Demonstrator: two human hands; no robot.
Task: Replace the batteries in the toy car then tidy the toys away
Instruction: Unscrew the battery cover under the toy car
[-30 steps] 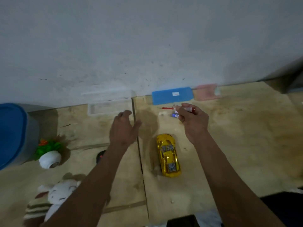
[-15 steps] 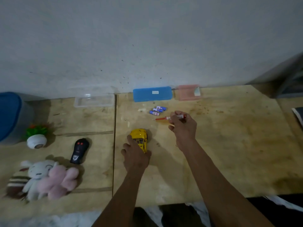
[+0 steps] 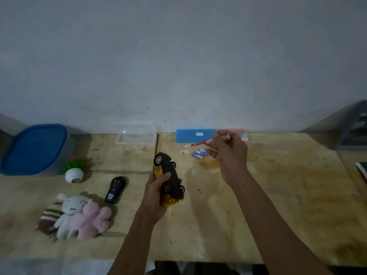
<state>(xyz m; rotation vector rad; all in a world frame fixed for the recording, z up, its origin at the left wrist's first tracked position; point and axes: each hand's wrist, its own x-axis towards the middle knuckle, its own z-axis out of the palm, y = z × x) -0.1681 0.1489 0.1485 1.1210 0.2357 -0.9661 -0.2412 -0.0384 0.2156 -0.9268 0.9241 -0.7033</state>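
My left hand grips the yellow toy car, lifted off the wooden table and turned over so its black underside and wheels face up. My right hand is raised to the right of the car and holds a red-handled screwdriver, tip pointing left. Several small blue-and-white batteries lie on the table just below the screwdriver. A black remote control lies to the left of the car.
A blue case, a pink box and a clear plastic tray line the wall. A blue-lidded bin stands far left, with a small potted plant toy and plush toys near it.
My left hand took hold of the car, lifted it off the table and flipped it underside up. My right hand rose with the screwdriver, away from the batteries.
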